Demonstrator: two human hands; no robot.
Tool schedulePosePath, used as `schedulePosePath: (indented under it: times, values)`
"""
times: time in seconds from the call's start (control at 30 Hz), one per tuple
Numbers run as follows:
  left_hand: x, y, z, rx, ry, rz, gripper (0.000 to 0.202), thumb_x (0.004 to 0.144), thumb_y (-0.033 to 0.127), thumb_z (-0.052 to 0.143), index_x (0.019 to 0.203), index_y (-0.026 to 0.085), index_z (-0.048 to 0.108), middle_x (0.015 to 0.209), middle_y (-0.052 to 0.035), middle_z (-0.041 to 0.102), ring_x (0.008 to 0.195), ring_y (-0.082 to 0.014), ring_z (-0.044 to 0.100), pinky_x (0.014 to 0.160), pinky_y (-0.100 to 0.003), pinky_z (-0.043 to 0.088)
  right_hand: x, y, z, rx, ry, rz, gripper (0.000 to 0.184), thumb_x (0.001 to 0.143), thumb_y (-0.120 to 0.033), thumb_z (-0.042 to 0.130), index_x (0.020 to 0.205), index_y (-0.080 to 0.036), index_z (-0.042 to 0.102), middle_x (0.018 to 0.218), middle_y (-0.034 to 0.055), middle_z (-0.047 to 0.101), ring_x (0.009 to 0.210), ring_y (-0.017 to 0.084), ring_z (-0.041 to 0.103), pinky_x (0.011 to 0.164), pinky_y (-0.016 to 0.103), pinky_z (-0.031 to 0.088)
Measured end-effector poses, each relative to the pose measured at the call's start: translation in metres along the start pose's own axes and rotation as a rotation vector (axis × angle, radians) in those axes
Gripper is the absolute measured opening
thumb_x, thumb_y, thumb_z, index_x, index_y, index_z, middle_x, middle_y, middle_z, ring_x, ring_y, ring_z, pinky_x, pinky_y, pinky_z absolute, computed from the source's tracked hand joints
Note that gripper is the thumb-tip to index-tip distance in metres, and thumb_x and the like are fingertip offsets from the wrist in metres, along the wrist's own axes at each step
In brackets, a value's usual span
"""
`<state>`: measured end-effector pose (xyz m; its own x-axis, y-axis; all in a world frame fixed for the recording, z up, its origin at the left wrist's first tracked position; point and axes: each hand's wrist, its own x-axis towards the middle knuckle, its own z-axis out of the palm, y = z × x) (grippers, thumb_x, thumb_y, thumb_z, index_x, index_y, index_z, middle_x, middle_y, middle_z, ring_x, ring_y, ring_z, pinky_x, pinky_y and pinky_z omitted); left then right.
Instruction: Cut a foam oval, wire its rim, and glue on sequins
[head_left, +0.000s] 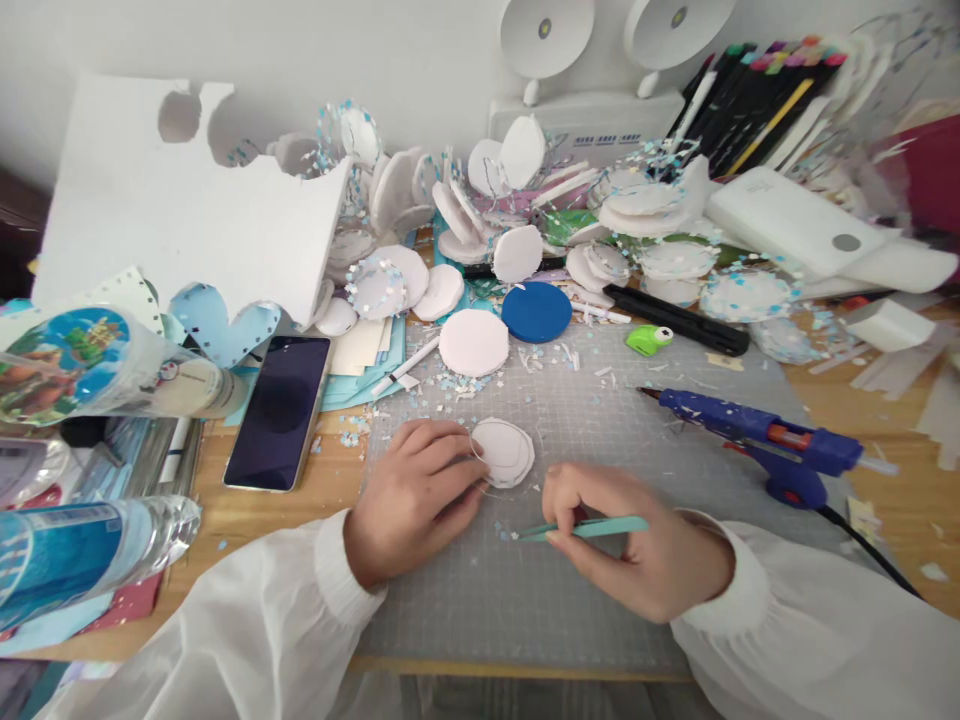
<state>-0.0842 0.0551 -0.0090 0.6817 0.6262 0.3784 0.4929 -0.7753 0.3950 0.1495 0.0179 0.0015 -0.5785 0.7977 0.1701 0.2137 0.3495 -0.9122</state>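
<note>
My right hand (607, 530) pinches a pair of teal tweezers (611, 525), their tips close to a few tiny pale confetti bits (504, 530) on the grey cutting mat (450, 610). My left hand (424, 495) has its fingers curled at the left edge of a white foam disc (506, 452) lying on the mat. A thin pale thread or wire loops between these fingers and over the disc. What the left fingertips grip underneath is partly hidden. Just beyond the disc lie another white foam disc (474, 342) and a flat blue round (536, 311).
A blue hot glue gun (757, 430) lies at right, its cable running off the mat. Behind it are a black utility knife (679, 318) and a green punch (649, 340). A phone (277, 412) and a bottle (97, 550) are at left. Several foam discs are piled at the back.
</note>
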Motion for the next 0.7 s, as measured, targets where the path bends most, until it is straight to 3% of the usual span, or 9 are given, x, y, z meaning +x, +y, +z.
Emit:
schedulePosePath:
  times: [0.17,0.3,0.37,0.57,0.7]
  values:
    - [0.001,0.0,0.0,0.05,0.043,-0.062,0.014,0.085,0.016,0.06,0.096,0.021,0.067,0.098,-0.0039,0.071,0.101,-0.0213,0.058,0.088,-0.039,0.045,-0.003,-0.003,-0.007,0.203,0.187,0.008,0.018,0.085,-0.01,0.05,0.077,-0.023,0.04,0.07,-0.0022,0.05,0.06,0.012,0.046,0.056,0.026,0.038]
    - [0.001,0.0,-0.001,0.059,0.053,-0.109,0.016,0.085,0.016,0.059,0.099,0.021,0.066,0.1,-0.004,0.072,0.102,-0.0222,0.059,0.088,-0.039,0.044,-0.003,-0.003,-0.015,0.39,0.414,0.001,0.02,0.087,-0.018,0.056,0.076,-0.024,0.04,0.066,-0.0024,0.05,0.058,0.013,0.044,0.054,0.028,0.035]
    - [0.002,0.001,-0.001,0.056,0.058,-0.104,0.018,0.085,0.016,0.059,0.101,0.02,0.066,0.101,-0.0042,0.072,0.103,-0.0227,0.059,0.089,-0.04,0.044,0.001,-0.005,-0.02,0.462,0.456,0.002,0.025,0.086,-0.024,0.06,0.074,-0.024,0.038,0.062,-0.0032,0.048,0.054,0.013,0.043,0.051,0.028,0.034]
    - [0.0,0.001,-0.001,0.03,0.051,-0.095,0.019,0.084,0.014,0.059,0.102,0.019,0.065,0.102,-0.0043,0.072,0.104,-0.0221,0.059,0.092,-0.039,0.044,0.008,-0.019,-0.04,0.729,0.298,0.1,0.044,0.082,-0.042,0.062,0.065,-0.024,0.025,0.048,-0.0061,0.029,0.042,0.013,0.03,0.038,0.026,0.033]
    - [-0.001,0.001,0.0,0.026,0.052,-0.099,0.021,0.084,0.013,0.058,0.103,0.018,0.064,0.103,-0.0049,0.071,0.104,-0.022,0.058,0.092,-0.04,0.043,0.002,-0.019,-0.035,0.761,0.096,0.067,0.036,0.085,-0.04,0.06,0.069,-0.025,0.031,0.051,-0.0056,0.037,0.045,0.012,0.035,0.043,0.025,0.035]
